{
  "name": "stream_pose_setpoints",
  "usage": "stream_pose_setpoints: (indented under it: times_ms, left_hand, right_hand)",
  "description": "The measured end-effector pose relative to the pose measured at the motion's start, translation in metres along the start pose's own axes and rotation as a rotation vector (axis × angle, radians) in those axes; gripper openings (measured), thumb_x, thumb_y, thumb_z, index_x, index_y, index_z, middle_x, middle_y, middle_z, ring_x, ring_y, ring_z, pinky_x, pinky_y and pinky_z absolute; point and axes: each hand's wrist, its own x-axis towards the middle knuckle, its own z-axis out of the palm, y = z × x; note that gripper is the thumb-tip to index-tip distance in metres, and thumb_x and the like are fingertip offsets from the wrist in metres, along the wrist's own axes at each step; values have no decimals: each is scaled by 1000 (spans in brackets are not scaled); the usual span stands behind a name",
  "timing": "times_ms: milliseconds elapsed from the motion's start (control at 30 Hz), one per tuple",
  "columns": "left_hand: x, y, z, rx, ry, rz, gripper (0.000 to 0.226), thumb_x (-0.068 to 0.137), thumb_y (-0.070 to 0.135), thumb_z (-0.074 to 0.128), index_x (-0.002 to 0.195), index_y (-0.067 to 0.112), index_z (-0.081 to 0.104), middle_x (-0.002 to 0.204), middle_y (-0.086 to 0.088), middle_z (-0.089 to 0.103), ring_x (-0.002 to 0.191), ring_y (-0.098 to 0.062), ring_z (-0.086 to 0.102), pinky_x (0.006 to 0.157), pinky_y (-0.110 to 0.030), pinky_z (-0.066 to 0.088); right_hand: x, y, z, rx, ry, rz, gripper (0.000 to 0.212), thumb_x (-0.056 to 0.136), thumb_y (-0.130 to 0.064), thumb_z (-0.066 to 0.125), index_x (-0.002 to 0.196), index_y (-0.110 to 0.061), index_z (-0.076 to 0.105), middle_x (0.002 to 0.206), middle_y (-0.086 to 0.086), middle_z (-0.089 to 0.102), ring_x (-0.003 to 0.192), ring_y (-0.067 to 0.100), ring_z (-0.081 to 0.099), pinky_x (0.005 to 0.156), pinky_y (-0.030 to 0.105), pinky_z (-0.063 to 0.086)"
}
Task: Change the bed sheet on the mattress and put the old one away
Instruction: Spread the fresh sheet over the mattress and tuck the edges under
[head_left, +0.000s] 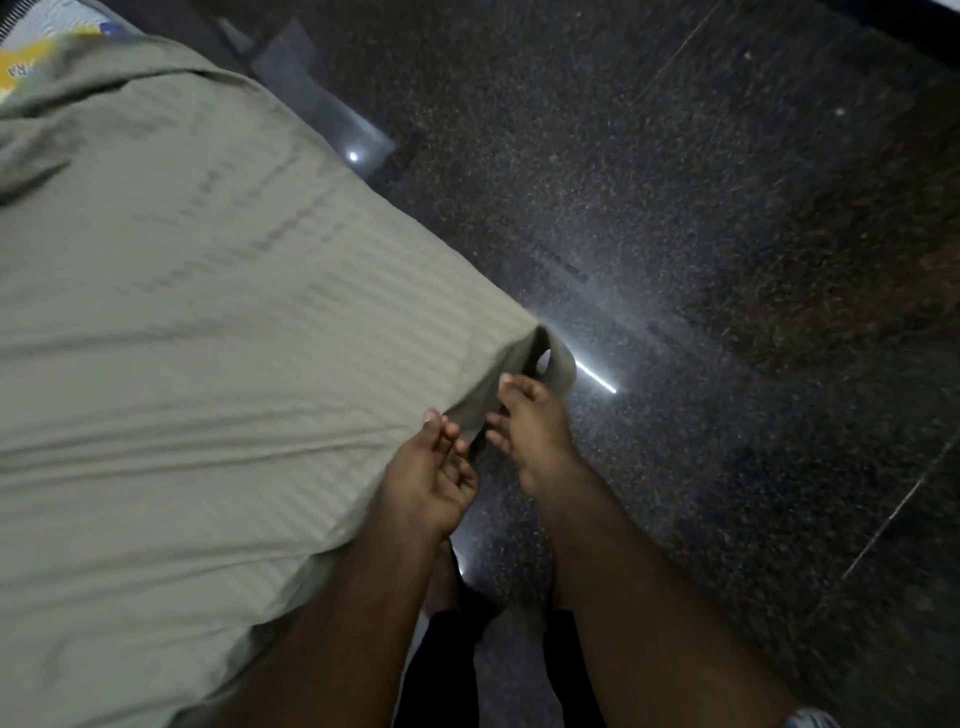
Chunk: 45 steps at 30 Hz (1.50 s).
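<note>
Your left hand (431, 467) and right hand (530, 421) met at the lower centre of the frame, at the corner of the mattress (62, 31); the left looked to pinch the grey-green sheet (208, 312) edge between thumb and fingers, the right had loose fingers against the hanging flap, grip uncertain through blur. The sheet covered most of the left half of the frame, pulled off only at the upper left, where printed ticking showed. Judged early or mid-task: whether this sheet was going on or coming off, you could not tell; no second sheet in view.
</note>
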Motion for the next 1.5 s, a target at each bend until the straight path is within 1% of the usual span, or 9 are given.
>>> stream_pose_setpoints:
  times_ms: [233,500,733,900,1067,1167,1267,1367,1500]
  left_hand:
    - [1,5,8,254,19,45,36,94,57,58,93,22,67,64,11,66,55,-7,57,49,-18,36]
    - [9,25,31,-230,-84,-103,63,83,64,67,113,9,64,111,-1,71,95,-16,67,68,-26,45]
    - [37,8,40,-335,7,75,32,93,45,66,95,13,63,83,-3,67,70,-11,65,60,-21,43]
    - [26,7,34,-261,86,216,18,97,30,61,94,12,61,56,-2,61,49,-11,54,48,-20,40]
    - [1,13,21,-191,94,352,14,95,27,63,90,14,65,65,-3,60,54,-11,56,50,-20,45]
    - [-9,16,19,-186,76,371,15,96,27,62,90,14,66,63,-3,60,52,-10,56,48,-18,45]
    - [-8,18,14,-161,45,381,16,97,26,60,86,15,67,56,0,60,50,-8,57,46,-17,46]
    - [0,17,10,-121,20,343,18,96,28,60,88,13,66,58,-2,60,50,-9,57,46,-17,46]
    - [17,7,12,-64,-14,223,29,95,39,61,90,11,63,62,-2,65,50,-9,58,48,-18,47]
  right_hand:
    - [29,-19,10,-173,236,-228,15,97,-13,56,84,-16,60,65,7,60,45,12,53,40,22,42]
    - [46,9,-5,94,162,10,24,102,-21,49,121,-20,64,114,0,69,103,18,65,72,29,51]
    - [66,17,-5,224,101,174,38,103,-41,49,132,-21,62,127,-1,69,115,18,65,89,35,51]
    - [88,12,9,454,65,121,36,103,-39,46,122,-15,66,113,9,71,95,23,66,83,37,51]
    - [108,30,41,633,-37,110,65,95,-68,36,132,-22,63,125,10,70,116,29,63,99,43,50]
    - [114,51,51,468,-103,192,81,91,-78,29,144,-21,53,104,4,68,76,12,74,66,27,60]
    - [120,65,50,408,-121,166,60,104,-59,26,134,-18,58,95,0,62,51,4,68,45,16,50]
    - [118,69,44,340,-40,142,43,106,-49,33,114,-18,62,85,1,58,54,11,62,45,15,50]
    - [119,82,12,57,429,-157,27,79,-28,71,99,-12,64,84,5,68,79,28,69,82,45,60]
